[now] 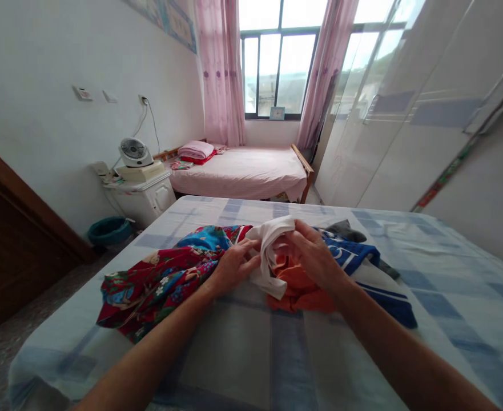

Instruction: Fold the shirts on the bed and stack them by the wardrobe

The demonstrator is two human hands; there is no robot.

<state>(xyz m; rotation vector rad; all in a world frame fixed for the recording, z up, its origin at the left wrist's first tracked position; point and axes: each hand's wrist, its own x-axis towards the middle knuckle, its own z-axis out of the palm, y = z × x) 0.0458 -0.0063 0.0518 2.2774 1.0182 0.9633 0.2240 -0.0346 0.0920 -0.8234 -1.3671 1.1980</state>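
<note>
A small white cloth garment (268, 234) is lifted between my two hands above the bed, its lower end hanging down. My left hand (239, 264) grips its left side with bent fingers. My right hand (311, 251) pinches its upper right edge. Just behind and below the right hand lies a crumpled orange garment (292, 285). To the left spreads a red floral garment (161, 279) with blue patches, close to my left forearm. On the right is a blue, white and grey garment (358, 254) with white lettering. The exact kind of the white piece cannot be made out.
The clothes lie on a bed with a blue-and-white checked sheet (242, 354). Beyond it stands a second bed (251, 165) with pink bedding. A white nightstand (144, 197) carries a fan (135, 151); a teal bin (109, 230) is below. Glossy wardrobe doors (388, 125) line the right.
</note>
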